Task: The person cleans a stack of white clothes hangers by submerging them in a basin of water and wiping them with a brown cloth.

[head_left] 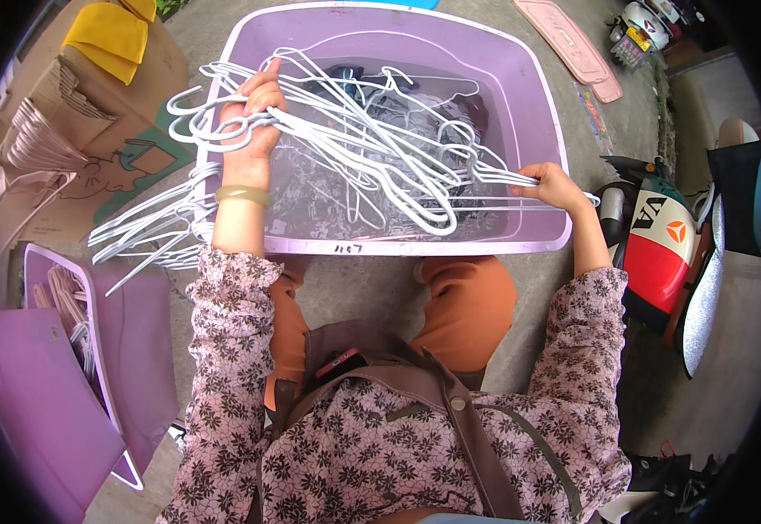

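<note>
Far left, a cardboard box (pixel 92 131) stands with a yellow cloth (pixel 114 35) on top, and nearer on that side there is a second purple bin (pixel 66 375) with a few hangers in it. Just right of the box, a loose fan of white hangers (pixel 149 231) hangs over the left rim of the big purple tub (pixel 415 244), touching the pale bangle (pixel 242 195) on the wrist.

My left hand (pixel 254 118) is up over the tub's left side, fingers curled tight around the hook ends of the white wire hanger bundle (pixel 371 148). That is a full wrap grip, not a pinch. The bundle spreads rightward across the tub, above water with dark cloth (pixel 433 105) lying in it.

On the right, my right hand (pixel 555 185) sits at the tub's near right rim, fingers closed around the shoulder ends of the same hangers, thumb on top as far as I can see.

As I judge it, the hooks need squaring up first: they look crossed and tangled in the middle, so I'd keep the left grip firm on the hooks and let the right hand comb along the wires, not yank. I'd lift the bundle level so nothing snags the cloth below. The stray fan on the left rim could slide off if bumped.

Far right, a red and white scooter (pixel 660 244) is parked well apart from the tub.
</note>
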The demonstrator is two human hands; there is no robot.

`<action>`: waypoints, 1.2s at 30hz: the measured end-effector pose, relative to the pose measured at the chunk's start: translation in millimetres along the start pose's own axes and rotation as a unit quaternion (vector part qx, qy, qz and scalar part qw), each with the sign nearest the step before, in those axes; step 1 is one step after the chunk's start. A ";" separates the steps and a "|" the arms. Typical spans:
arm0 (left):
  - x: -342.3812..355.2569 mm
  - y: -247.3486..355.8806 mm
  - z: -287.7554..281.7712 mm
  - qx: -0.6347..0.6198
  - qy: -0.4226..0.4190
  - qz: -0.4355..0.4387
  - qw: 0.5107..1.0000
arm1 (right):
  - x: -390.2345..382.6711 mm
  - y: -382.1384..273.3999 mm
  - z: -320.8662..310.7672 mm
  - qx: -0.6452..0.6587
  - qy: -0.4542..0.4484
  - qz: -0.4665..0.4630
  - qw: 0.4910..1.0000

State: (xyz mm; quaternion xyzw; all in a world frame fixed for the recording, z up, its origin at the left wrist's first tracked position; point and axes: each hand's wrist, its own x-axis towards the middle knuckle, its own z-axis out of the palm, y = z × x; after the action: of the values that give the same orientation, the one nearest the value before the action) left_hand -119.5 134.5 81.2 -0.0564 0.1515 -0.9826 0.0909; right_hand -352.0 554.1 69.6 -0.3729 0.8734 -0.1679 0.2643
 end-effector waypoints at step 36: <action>-26.0 -39.9 11.3 0.454 0.126 -0.043 0.881 | 190.5 -97.9 59.2 -0.228 0.157 0.060 0.959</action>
State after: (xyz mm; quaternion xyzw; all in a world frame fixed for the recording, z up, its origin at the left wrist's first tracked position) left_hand -99.0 173.8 102.0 0.1084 -0.3037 -0.9455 0.0443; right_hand -373.0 342.3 5.9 -0.3387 0.9400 -0.0047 0.0415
